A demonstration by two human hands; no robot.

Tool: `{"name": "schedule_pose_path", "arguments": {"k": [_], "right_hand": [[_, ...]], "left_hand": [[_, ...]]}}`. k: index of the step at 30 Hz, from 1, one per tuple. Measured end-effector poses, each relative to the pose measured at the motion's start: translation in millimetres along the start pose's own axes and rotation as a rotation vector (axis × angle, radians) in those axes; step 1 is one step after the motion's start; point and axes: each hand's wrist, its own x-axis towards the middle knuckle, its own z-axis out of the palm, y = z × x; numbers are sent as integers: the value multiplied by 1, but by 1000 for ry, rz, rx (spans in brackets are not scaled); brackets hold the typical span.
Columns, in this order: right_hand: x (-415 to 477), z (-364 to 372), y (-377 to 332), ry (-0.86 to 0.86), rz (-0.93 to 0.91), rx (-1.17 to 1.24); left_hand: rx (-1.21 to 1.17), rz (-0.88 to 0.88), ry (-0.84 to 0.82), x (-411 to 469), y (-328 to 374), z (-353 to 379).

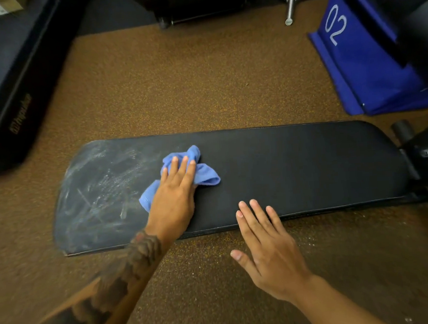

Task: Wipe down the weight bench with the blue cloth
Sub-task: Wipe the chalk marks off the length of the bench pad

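Here, left hand (pixel 174 198) presses blue cloth (pixel 205 178) flat on bench (pixel 298 161); right hand (pixel 269 251) splayed, empty.

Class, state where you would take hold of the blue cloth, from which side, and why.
I would grip the blue cloth by its bunched right-end fold, from above: it stands raised off the bench and lies clear of the left hand pressing the rest.
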Motion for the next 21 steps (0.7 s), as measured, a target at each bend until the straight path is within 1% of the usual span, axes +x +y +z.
{"name": "schedule_pose_path", "arguments": {"k": [3, 7, 9, 12, 15, 18, 21], "right_hand": [[0, 1, 0, 1, 4, 2], [1, 2, -2, 17, 14, -1], [1, 4, -3, 25, 18, -6], [0, 6, -2, 31, 20, -2], [1, 7, -1, 36, 20, -2], [0, 7, -1, 40, 20, 13], [0, 6, -1, 47, 17, 37]], "left_hand": [[-42, 30, -7, -1, 20, 9], [58, 143, -13, 44, 18, 15], [113, 166, -3, 73, 14, 12], [197, 75, -23, 105, -6, 3], [230, -53, -2, 104, -41, -6], [181, -84, 16, 72, -59, -9], [70, -103, 51, 37, -39, -6]]}}
